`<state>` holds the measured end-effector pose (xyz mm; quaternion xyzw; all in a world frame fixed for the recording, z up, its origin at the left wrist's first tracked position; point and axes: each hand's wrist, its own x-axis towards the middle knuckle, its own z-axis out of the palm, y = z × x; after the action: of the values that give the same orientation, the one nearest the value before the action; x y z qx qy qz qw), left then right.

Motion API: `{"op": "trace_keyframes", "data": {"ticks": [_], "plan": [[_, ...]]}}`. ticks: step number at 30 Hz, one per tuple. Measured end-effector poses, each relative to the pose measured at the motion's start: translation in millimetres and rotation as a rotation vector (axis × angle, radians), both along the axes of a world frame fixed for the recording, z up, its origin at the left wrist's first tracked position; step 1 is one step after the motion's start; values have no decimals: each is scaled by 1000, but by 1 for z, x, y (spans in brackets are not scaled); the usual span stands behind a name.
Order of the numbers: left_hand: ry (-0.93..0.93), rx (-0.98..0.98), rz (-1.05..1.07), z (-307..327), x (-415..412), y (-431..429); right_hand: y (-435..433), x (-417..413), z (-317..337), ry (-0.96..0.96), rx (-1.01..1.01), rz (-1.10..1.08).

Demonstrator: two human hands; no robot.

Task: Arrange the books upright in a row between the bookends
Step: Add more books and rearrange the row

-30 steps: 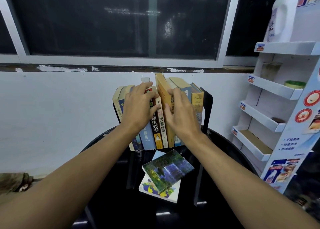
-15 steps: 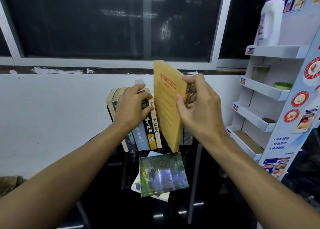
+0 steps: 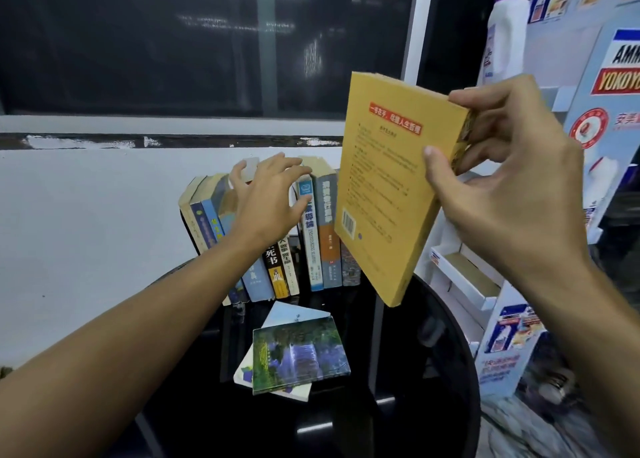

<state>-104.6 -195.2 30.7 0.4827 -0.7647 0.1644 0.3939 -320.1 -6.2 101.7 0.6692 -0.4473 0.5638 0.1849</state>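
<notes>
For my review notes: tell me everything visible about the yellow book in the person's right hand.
The yellow book looks like a thick paperback. Its back cover faces the camera: red text banner near the top, small print, barcode lower left. It hangs tilted above the black table, right of the standing row. Only the right hand grips it, thumb on the cover, fingers round the far edge.

Your desk [image 3: 415, 405] is a round, glossy black top. Along its far side stands a row of paperback books [image 3: 310, 243], spines facing you; the ones at the left end lean leftward. Just in front of the row, a flat book with a green and purple landscape cover [image 3: 299, 357] lies askew on a white-covered book [image 3: 244, 374], which rests directly on the desk.
</notes>
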Motion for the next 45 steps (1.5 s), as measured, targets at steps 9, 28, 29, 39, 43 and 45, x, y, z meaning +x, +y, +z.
{"op": "trace_keyframes", "data": {"ticks": [9,28,29,39,43,45], "plan": [[-64,61,-111,16,-44,-8,-8,-25,-24,24,124,-103],[-41,136,-101,13,-57,-13,-51,-21,-34,75,244,-125],[-39,133,-101,13,-57,-13,-53,-19,-33,79,247,-122],[12,150,-119,10,-51,-12,-75,-10,-25,157,282,-131],[18,152,-118,9,-50,-12,-91,-8,-25,141,269,-118],[17,140,-115,8,-49,-13,-99,-6,-27,125,253,-105]]}}
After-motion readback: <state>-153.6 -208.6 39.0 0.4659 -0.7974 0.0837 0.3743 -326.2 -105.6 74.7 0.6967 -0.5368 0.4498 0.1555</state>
